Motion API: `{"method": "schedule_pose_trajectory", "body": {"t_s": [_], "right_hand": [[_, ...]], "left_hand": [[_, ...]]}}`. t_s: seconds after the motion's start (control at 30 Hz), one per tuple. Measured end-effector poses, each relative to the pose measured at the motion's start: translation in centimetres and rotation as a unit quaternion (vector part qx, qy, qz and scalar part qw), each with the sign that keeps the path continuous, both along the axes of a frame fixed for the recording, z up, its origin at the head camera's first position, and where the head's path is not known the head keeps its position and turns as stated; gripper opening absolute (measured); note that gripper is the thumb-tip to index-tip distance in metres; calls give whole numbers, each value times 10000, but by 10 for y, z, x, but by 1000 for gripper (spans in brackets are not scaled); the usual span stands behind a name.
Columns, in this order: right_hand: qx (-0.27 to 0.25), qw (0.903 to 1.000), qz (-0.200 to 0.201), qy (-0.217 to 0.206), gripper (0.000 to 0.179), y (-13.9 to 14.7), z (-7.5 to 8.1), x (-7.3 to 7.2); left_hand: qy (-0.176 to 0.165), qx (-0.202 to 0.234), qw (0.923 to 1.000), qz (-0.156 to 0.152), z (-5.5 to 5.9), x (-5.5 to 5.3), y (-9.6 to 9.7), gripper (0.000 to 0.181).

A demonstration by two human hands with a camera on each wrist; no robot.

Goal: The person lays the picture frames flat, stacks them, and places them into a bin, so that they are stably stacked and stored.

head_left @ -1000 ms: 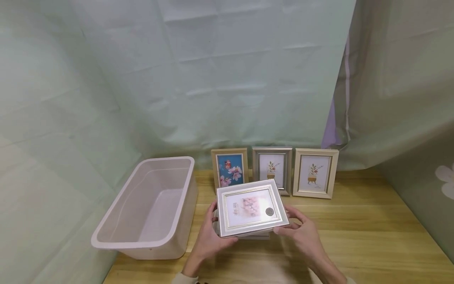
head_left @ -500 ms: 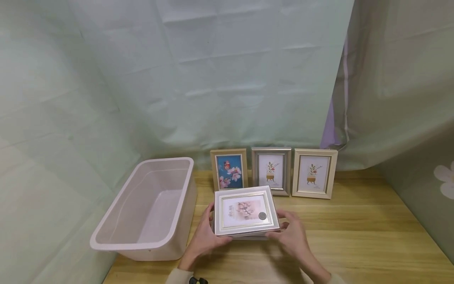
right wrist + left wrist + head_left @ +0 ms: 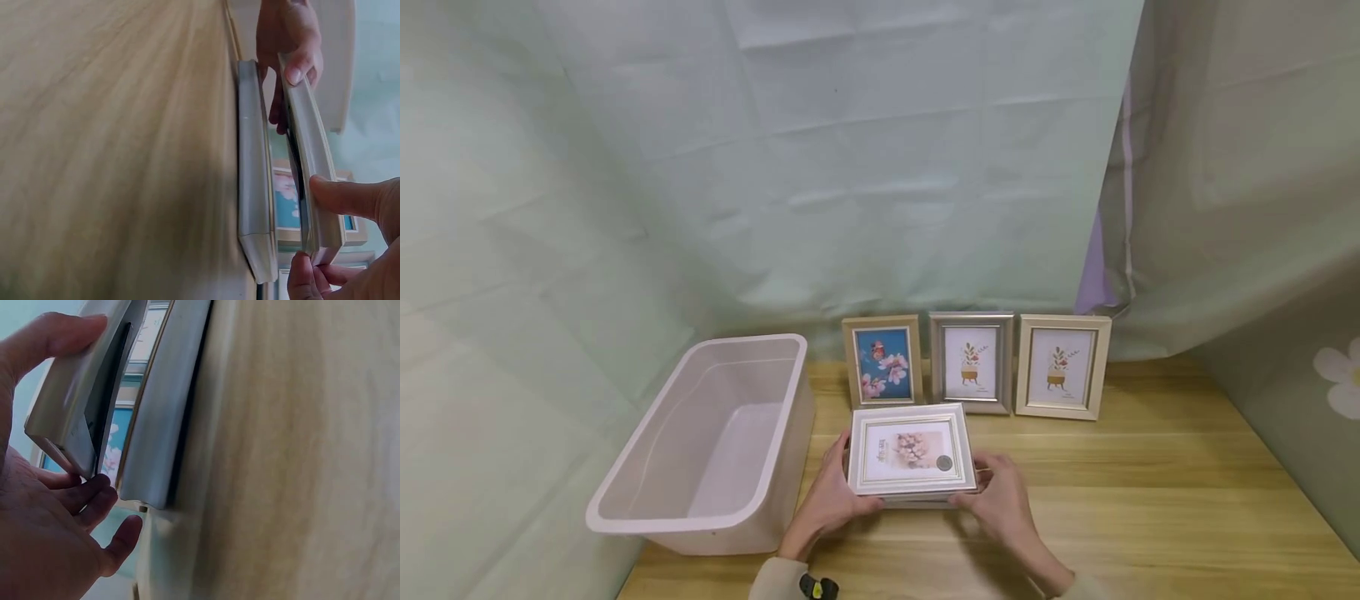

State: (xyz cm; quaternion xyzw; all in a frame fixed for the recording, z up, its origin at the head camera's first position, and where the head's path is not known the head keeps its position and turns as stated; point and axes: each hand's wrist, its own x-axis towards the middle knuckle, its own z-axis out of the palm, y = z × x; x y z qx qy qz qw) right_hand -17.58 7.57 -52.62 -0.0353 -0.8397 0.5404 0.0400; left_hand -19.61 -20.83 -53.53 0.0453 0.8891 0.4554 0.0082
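Our left hand and right hand grip the pale frame at opposite ends, just above the second frame. Uneven lowering could pinch our fingers, which obstruct the gap. Left of the grip stands the white tub; behind it, the blue-picture frame, silver frame and cream frame (a forward slip could topple them).

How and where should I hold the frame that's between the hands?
I'd grip the silvery frame at its two short ends, one hand from each side, like the left hand and right hand. Its picture faces up, and the gap above the lower frame should leave room for your fingers underneath.
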Motion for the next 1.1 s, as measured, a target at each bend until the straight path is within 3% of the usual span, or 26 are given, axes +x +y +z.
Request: {"method": "schedule_pose_trajectory", "body": {"t_s": [0.23, 0.3, 0.43, 0.63, 0.73, 0.83, 0.93, 1.1], "right_hand": [[293, 9995, 59, 61, 69, -5, -6, -1], [350, 9993, 85, 83, 71, -7, -6, -2], [467, 9988, 90, 105, 72, -9, -8, -4], [607, 9980, 83, 164, 68, -10, -12, -7], [640, 9977, 94, 201, 68, -10, -13, -8], [665, 9976, 102, 181, 68, -11, -15, -8], [665, 9976, 112, 136, 69, -12, -15, -7], [683, 9975, 126, 128, 67, -13, -15, -6]], "left_hand": [[611, -242, 9978, -106, -38, -13, -15, 144], [581, -177, 9981, -85, -41, -14, -16, 144], [469, 120, 9988, -91, -29, -10, -13, 140], [42, -111, 9999, -1, -7, -5, -6, 141], [79, -65, 9999, -17, -11, -7, -8, 141], [444, -147, 9989, -102, -29, -11, -14, 138], [613, -253, 9977, -144, -37, -12, -17, 137], [180, 47, 9998, -82, -19, -7, -10, 139]]}}
